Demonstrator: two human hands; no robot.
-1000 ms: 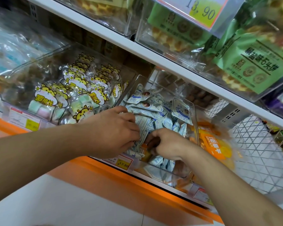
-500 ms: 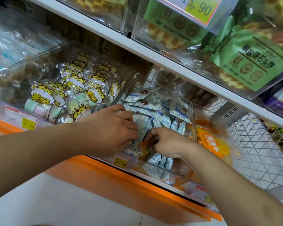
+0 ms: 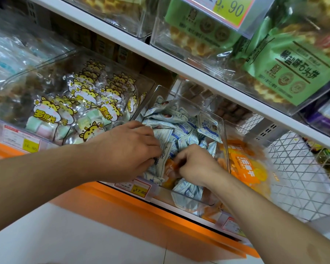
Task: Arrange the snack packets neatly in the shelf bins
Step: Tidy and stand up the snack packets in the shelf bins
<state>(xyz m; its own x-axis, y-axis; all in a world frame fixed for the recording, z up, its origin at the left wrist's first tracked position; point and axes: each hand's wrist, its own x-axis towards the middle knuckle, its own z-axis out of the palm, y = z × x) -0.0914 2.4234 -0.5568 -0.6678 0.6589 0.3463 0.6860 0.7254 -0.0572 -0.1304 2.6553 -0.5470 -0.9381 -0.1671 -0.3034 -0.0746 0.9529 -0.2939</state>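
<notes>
Both hands in clear plastic bin w/ small blue-white snack packets: left hand fingers curled on packets, right hand pinching an orange packet.

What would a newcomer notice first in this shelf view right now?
Both hands meet in the clear plastic bin at centre, the left hand and right hand digging into a jumble of small white-and-blue snack packets. Left of it, a bin of clear bags with yellow cartoon cat labels catches the eye. On the shelf above, at right, sits a big green biscuit bag.
</notes>
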